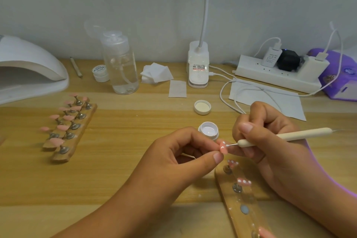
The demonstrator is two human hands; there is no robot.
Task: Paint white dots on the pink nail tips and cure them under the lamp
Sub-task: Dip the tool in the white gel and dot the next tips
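L hand (173, 158) pinches pink nail tip (223, 148); R hand (270, 141) grips dotting pen (286, 135).

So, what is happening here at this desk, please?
A person is painting white dots on pink nail tips. The left hand pinches one pink tip, and the right hand holds a dotting tool with its fine point on that tip. An open pot of white gel stands just behind the hands, its lid farther back. Two dotted tips stand on the near wooden strip. The plain pink tips stand on wooden strips at the left, beside the curing lamp.
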